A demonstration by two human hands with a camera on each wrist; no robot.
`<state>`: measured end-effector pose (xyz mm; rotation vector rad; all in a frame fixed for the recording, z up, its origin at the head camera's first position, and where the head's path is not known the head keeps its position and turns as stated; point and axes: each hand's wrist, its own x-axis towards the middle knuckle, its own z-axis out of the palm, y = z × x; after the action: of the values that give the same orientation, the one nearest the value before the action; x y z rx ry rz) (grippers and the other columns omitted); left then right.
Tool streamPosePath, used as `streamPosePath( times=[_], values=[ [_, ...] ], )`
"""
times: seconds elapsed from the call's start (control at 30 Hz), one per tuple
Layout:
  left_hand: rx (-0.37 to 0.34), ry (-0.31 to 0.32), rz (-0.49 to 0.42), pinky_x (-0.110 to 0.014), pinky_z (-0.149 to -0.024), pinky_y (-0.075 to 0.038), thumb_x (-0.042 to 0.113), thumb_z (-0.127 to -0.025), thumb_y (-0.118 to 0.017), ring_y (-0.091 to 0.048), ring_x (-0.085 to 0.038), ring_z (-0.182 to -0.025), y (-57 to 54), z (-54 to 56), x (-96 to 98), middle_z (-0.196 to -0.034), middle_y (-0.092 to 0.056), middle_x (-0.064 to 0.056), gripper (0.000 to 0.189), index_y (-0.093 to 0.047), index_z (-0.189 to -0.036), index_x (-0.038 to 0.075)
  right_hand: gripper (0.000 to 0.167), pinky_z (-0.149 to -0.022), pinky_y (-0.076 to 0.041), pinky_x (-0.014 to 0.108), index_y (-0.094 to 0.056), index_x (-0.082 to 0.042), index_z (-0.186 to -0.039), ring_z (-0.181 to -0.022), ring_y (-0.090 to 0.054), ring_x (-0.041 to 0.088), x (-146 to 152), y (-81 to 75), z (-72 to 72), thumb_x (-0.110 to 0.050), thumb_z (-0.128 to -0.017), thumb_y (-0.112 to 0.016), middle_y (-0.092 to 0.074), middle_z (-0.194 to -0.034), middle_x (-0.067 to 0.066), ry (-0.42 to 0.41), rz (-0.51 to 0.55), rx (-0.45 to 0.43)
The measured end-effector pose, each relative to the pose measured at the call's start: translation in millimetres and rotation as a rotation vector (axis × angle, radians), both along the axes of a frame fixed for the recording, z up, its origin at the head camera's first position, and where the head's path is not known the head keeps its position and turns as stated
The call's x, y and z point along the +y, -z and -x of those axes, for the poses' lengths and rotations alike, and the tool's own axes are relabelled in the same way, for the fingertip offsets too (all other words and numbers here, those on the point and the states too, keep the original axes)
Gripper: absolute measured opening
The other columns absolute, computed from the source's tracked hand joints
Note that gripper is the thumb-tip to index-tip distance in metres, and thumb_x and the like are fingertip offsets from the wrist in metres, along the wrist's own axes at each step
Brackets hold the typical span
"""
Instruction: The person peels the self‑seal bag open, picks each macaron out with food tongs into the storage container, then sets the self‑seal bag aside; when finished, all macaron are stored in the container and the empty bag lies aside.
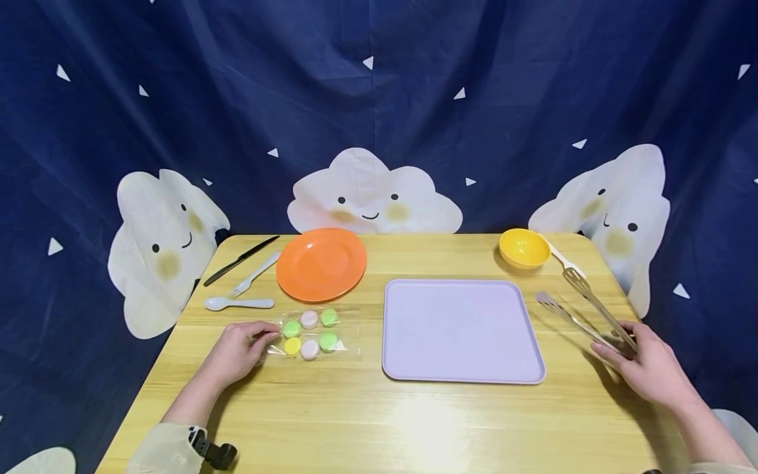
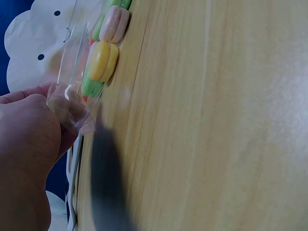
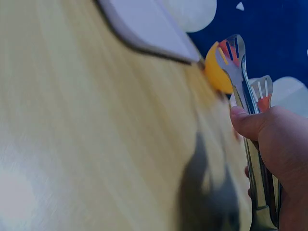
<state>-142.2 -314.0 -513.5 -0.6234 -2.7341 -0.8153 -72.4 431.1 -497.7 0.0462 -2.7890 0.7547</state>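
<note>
My left hand (image 1: 243,349) pinches the left end of a clear plastic packet (image 1: 349,322). Inside it lie several macarons in two rows, among them a yellow macaron (image 2: 102,61), with pink and green ones beside it. On the right, my right hand (image 1: 651,368) grips metal serving tongs (image 1: 598,306) around their arms, thumb on one side. The slotted tips of the tongs stand apart and point toward the far side of the table, with nothing between them. A lilac tray (image 1: 462,329) lies between the two hands.
Behind the packet lies an orange plate (image 1: 322,263). Left of it are a black knife (image 1: 241,261), a white fork (image 1: 256,274) and a white spoon (image 1: 239,303). A yellow bowl (image 1: 524,249) stands at the back right, a white utensil handle (image 1: 568,258) beside it. A dark blue curtain (image 1: 379,118) hangs behind the table.
</note>
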Motion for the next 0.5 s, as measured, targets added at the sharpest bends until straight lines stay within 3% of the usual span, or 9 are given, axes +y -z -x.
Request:
streamPosePath(
  times=[0.13, 0.5],
  values=[
    [-0.012, -0.002, 0.0, -0.042, -0.078, -0.064, 0.002, -0.093, -0.082, -0.075, -0.016, -0.094, -0.5, -2.0, -0.9, -0.1, -0.079, 0.004, 0.015, -0.082, -0.102, 0.014, 0.05, -0.061, -0.039, 0.017, -0.063, 0.001, -0.125, -0.076, -0.056, -0.002, -11, -15.1, 6.6, -0.022, -0.089, -0.088, -0.072, -0.096, 0.012, -0.036, 0.035, 0.005],
    [-0.014, 0.004, -0.01, -0.045, -0.082, -0.063, 0.003, -0.095, -0.08, -0.075, -0.02, -0.095, -1.0, -0.3, 0.0, -0.1, -0.079, 0.002, 0.012, -0.081, -0.102, 0.012, 0.047, -0.064, -0.045, 0.011, -0.061, 0.005, -0.131, -0.081, -0.057, -0.002, -55, -49.5, 27.8, -0.01, -0.092, -0.084, -0.072, -0.107, 0.018, -0.196, 0.1, 0.056]
  ],
)
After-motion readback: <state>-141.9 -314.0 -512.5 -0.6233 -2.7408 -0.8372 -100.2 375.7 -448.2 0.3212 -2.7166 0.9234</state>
